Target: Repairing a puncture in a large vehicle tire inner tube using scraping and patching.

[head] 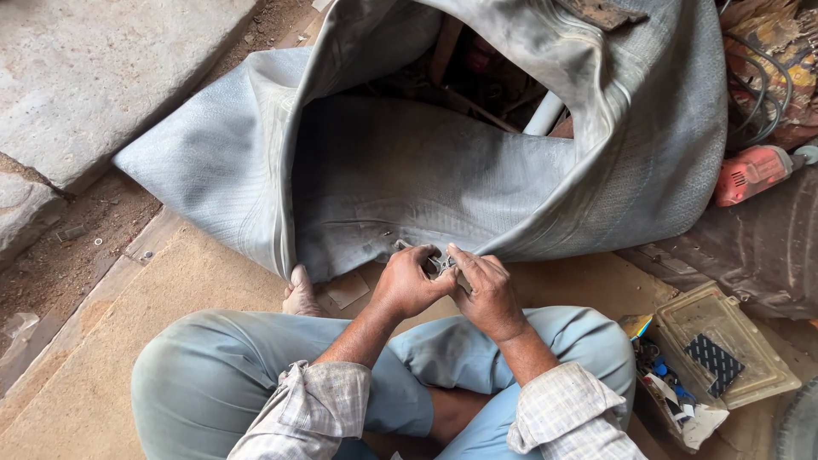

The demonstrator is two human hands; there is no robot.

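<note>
Left to right: stone slab [102, 77] top left, grey woven sack [409, 170] lying open-mouthed across the middle. Left hand [407, 284] curled, fingers pinching a small metal piece [441, 262] just at the sack's lower edge. Right hand [487, 294] meets it, thumb and fingers closed on the same piece, forearms converging over crossed legs. Open plastic parts box [724, 349] at right, red power drill [754, 173] above it.

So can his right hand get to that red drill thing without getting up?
Probably not easily. The right hand is busy, with the left hand, pinching a small metal piece by the grey sack. The red power tool lies far off to the right, past the sack's bulge, so he would likely have to lean.
</note>
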